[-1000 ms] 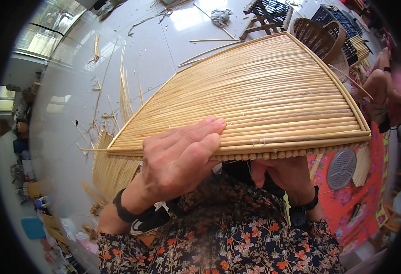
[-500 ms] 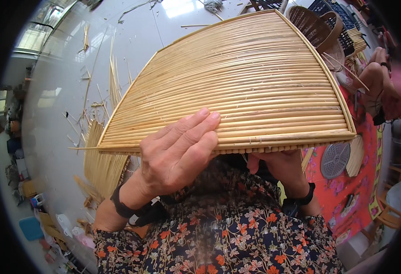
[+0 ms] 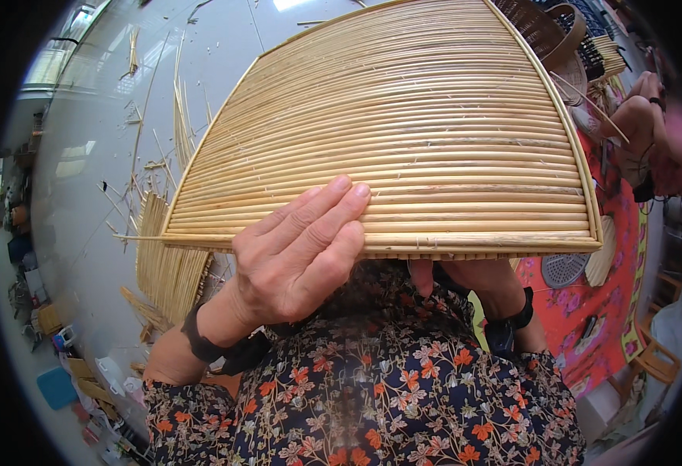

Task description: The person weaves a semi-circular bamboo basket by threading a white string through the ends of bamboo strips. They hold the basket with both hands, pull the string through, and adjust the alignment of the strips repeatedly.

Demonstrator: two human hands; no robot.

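A large panel of thin straw-coloured stalks (image 3: 403, 147), laid side by side within a narrow pale rim, spans the view before my chest. Over its near edge reaches my left hand (image 3: 302, 252); the fingers lie together on the top face and the thumb is hidden, so the hand grips the edge. My right hand (image 3: 484, 276) is beneath the panel, right of the middle. One digit of it shows below the edge, while the other fingers are hidden by the panel. From the panel's near left corner sticks out a thin stalk end (image 3: 135, 238).
A bundle of stalks (image 3: 166, 268) and loose scraps lie on the shiny floor at left. At right are a red floral mat (image 3: 570, 326), a grey perforated disc (image 3: 564, 269) and another person's arm and legs (image 3: 643, 116). A woven basket (image 3: 539, 35) stands at upper right.
The panel has tilted and come nearer, its far edge now passing the top of the view. Less of its underside shows along the near edge. Both hands keep nearly the same places.
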